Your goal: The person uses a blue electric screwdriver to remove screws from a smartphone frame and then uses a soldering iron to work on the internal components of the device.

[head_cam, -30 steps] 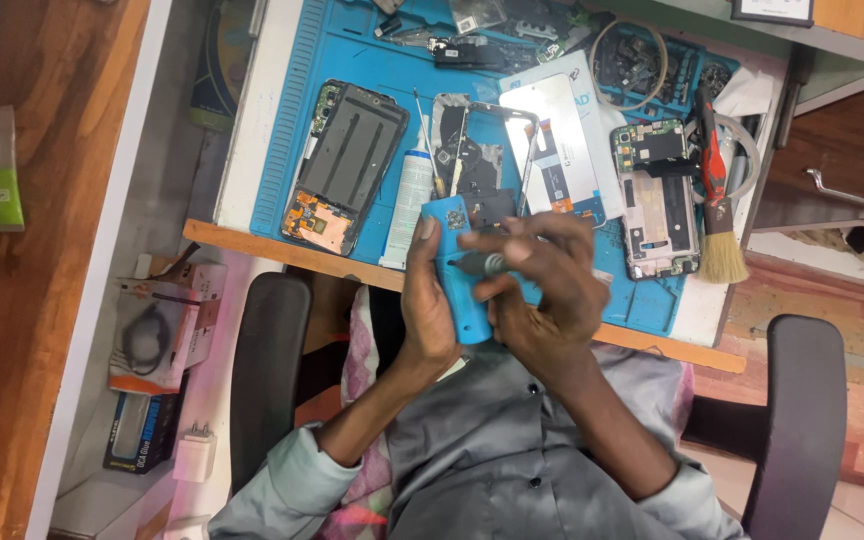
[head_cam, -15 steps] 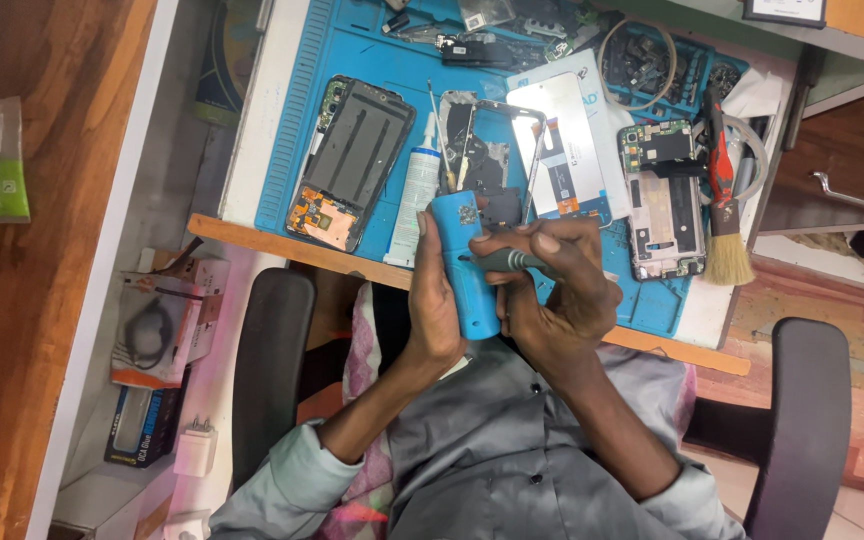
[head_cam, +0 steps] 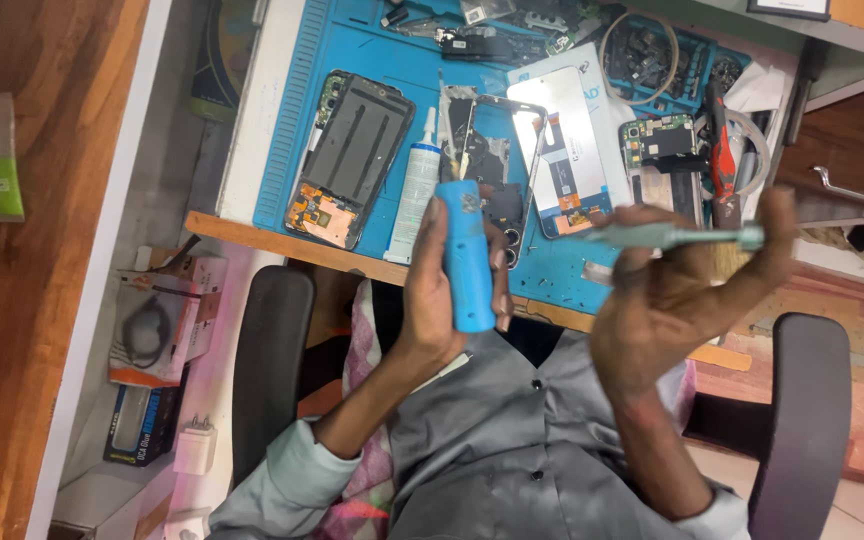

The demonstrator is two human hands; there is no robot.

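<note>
Blue phone [head_cam: 467, 255] is held upright, edge-on, in the left hand [head_cam: 437, 290], fingers wrapped around it (its face cannot be made out). Teal screwdriver [head_cam: 672, 236] is pinched in the right hand [head_cam: 667, 300], well apart, above the blue mat [head_cam: 392, 60].

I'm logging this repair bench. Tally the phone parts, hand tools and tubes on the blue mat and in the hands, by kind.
Opened phone bodies and boards: 4 (back frame, middle frame, screen panel, circuit board)
Hand tools: 3 (blue tool in left hand, pale green tool in right hand, red-handled tool)
White tubes: 1 (glue tube)
Total: 8
</note>
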